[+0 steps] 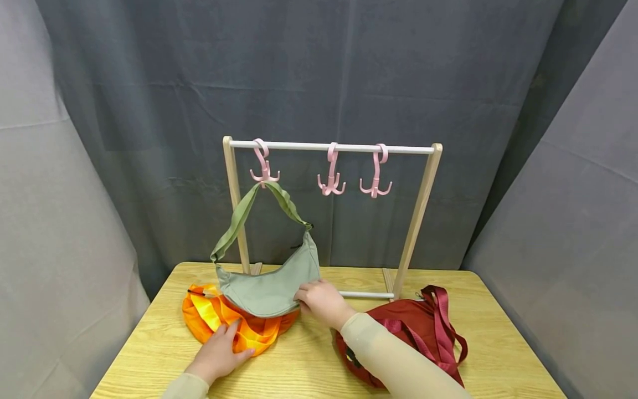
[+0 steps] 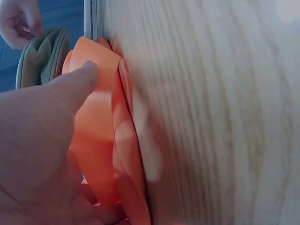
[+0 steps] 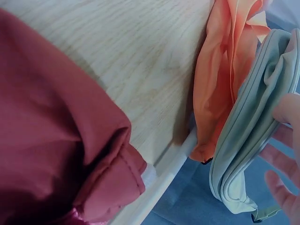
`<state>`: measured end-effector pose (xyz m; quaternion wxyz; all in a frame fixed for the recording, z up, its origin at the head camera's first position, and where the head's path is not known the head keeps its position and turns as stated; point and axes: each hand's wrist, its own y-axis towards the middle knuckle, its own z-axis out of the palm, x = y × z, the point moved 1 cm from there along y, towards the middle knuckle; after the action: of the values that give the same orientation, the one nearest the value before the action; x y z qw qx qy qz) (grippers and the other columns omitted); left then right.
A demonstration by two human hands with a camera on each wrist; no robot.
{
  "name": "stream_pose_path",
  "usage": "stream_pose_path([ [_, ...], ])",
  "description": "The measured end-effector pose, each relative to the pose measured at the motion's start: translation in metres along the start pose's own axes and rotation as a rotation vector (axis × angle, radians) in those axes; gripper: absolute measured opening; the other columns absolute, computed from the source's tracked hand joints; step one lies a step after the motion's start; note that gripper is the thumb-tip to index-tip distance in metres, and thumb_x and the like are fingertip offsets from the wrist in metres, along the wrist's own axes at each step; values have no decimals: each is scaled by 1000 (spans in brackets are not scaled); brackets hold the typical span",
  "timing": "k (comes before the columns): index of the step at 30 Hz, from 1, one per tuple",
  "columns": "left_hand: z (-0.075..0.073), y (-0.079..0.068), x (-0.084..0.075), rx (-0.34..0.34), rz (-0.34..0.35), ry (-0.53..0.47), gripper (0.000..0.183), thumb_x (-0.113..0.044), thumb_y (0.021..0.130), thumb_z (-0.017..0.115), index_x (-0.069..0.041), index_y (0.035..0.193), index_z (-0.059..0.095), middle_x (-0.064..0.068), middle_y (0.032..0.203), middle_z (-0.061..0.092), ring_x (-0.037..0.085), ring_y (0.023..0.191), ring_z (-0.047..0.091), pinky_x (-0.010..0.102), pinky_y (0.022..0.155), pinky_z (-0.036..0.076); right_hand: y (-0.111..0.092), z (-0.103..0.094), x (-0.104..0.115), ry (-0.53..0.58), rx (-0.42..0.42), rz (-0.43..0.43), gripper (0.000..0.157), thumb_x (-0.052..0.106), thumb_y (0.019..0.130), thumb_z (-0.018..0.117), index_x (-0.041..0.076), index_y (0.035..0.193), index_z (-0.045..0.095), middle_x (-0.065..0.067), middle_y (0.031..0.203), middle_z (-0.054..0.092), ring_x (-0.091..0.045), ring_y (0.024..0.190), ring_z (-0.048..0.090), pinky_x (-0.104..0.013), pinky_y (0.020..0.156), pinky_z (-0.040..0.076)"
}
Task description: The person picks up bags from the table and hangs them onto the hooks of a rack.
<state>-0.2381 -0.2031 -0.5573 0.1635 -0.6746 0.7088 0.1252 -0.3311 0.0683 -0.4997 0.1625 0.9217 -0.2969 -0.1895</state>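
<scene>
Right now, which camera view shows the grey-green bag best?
The head view: it shows nearly all the grey-green bag and its arching strap, below the leftmost pink hook. The left wrist view catches only a small part at the upper left; the right wrist view shows it close up and edge-on, with little strap.

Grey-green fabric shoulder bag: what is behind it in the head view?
The pale wooden left rack post and a dark grey fabric curtain show behind it. The bag covers the post's bottom; anything else there cannot be seen.
</scene>
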Motion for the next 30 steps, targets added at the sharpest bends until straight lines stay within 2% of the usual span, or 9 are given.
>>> stream_pose_path([
  [8, -1, -8, -4, 19, -2, -7, 93, -64, 74, 71, -6, 142, 43, 25, 130, 49, 41, 111, 56, 56, 95, 45, 2, -3, -2, 32, 4, 11, 14, 19, 83, 71, 24, 96, 70, 11, 90, 64, -11, 81, 63, -29, 71, 50],
  [23, 6, -25, -10, 55, 40, 55, 91, -63, 71, 73, -11, 141, 47, 27, 129, 49, 44, 110, 55, 60, 90, 45, 2, -5, -4, 53, -1, 13, 14, 20, 83, 71, 25, 96, 70, 11, 91, 65, -11, 83, 63, -30, 74, 50],
  [27, 7, -29, -13, 52, 40, 57, 90, -62, 72, 73, -12, 141, 46, 28, 130, 49, 46, 112, 54, 61, 91, 44, 1, -6, -4, 54, 8, 16, 14, 21, 84, 72, 25, 97, 70, 11, 92, 65, -11, 83, 63, -30, 75, 50],
  [30, 5, -29, -14, 28, 42, 55, 84, -58, 74, 74, -11, 139, 48, 23, 124, 53, 43, 108, 56, 59, 90, 45, 2, -6, -2, 45, -2, 11, 14, 20, 83, 73, 25, 96, 71, 11, 90, 65, -11, 83, 63, -29, 73, 49],
])
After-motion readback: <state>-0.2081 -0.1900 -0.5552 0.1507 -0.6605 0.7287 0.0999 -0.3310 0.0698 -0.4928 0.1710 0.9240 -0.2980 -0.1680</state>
